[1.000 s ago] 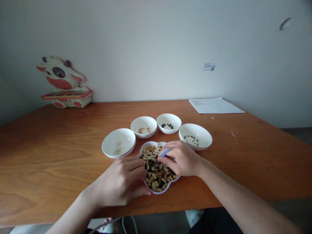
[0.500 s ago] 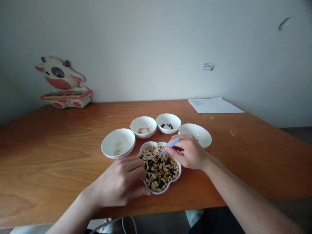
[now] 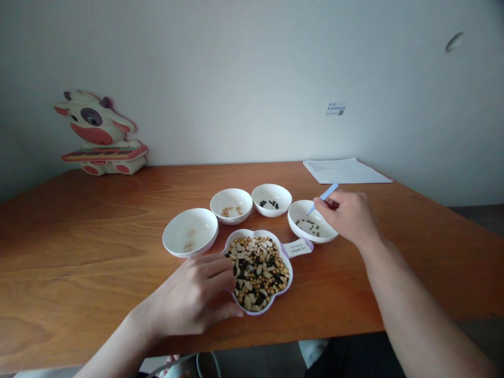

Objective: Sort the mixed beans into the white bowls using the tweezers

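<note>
My left hand (image 3: 200, 294) is closed on the left rim of a flower-shaped dish (image 3: 289, 283) with a labelled handle (image 3: 298, 248). Mixed peanuts, yellow beans and dark beans (image 3: 258, 270) fill this dish. My right hand (image 3: 350, 215) pinches blue tweezers (image 3: 327, 192), their tip pointing down inside the rightmost white bowl (image 3: 326, 236). Small green beans (image 3: 309, 227) are scattered on that bowl's bottom. Whether the tweezer tips hold a bean is too small to tell.
Three more white bowls curve behind the dish: one with black beans (image 3: 270, 203), one with yellowish pieces (image 3: 231, 211), and a left bowl (image 3: 169, 239) with pale pieces (image 3: 189, 241). A cow-shaped toy keyboard (image 3: 103, 134) stands back left; papers (image 3: 348, 171) lie back right.
My right hand has moved the tweezers right, from over the flower-shaped dish to the rightmost bowl, uncovering the dish's handle. My left hand stays on the dish.
</note>
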The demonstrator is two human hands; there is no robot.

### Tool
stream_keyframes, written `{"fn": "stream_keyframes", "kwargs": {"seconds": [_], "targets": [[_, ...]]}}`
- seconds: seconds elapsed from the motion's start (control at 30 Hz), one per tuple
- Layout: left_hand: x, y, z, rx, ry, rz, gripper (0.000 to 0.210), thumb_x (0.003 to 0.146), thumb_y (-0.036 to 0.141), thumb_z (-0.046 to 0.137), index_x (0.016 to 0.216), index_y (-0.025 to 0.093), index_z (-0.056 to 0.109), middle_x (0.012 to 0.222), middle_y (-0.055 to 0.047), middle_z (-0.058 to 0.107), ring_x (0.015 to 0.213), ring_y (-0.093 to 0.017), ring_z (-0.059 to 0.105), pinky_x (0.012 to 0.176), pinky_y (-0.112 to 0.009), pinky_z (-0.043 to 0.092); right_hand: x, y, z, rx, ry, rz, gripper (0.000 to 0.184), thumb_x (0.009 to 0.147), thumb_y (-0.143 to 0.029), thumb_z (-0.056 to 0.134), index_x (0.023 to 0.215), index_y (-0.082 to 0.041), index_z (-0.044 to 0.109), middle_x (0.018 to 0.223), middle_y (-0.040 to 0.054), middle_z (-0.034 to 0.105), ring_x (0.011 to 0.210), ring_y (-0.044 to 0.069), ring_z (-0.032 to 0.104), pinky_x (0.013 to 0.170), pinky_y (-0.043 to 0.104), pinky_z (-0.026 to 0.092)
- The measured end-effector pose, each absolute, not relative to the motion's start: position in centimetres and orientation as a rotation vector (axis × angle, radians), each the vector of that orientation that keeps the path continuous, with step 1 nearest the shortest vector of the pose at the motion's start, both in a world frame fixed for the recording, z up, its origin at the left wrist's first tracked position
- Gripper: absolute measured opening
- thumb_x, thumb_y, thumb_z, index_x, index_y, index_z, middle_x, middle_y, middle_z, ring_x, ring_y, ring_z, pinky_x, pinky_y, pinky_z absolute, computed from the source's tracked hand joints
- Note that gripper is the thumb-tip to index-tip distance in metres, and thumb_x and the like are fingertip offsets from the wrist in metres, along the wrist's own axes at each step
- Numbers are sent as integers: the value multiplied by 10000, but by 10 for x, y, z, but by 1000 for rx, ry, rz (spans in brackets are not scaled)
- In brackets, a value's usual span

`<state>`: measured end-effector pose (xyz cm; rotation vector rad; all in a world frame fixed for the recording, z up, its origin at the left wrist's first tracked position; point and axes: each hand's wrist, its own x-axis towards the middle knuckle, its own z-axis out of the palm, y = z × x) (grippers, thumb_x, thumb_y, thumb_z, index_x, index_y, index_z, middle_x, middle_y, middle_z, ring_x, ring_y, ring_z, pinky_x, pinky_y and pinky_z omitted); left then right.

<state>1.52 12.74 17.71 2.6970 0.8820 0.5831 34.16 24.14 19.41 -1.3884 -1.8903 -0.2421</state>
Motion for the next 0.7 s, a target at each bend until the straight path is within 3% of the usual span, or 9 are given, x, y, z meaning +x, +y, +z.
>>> {"fn": "stream_keyframes", "kwargs": {"seconds": [0.17,0.33,0.5,0.7], "targets": [[15,127,178,2710,896,591,193,939,270,656,810,174,549,794,-18,581,701,-175,522,608,-301,359,339,246,188,-1553,-1942,-258,376,746,-306,597,432,-215,410,407,-2,482,392,121,386,469,280,254],[15,126,178,2678,895,581,182,946,266,652,827,174,549,813,-20,589,723,-177,535,624,-303,372,336,245,188,-1593,-1874,-268,358,773,-318,617,455,-203,501,467,38,580,425,152,480,481,287,265],[16,126,178,2701,901,598,180,942,266,656,824,174,557,798,-17,592,708,-174,538,615,-303,373,312,228,190,-1231,-1855,-75,377,847,-354,590,513,-181,561,496,27,604,444,132,502,486,264,326],[16,127,178,2722,907,603,184,952,293,647,833,178,566,800,-17,599,704,-174,542,608,-303,364,274,206,181,-761,-2135,219,311,888,-264,577,601,-164,638,571,23,636,515,124,538,519,254,400]]}}
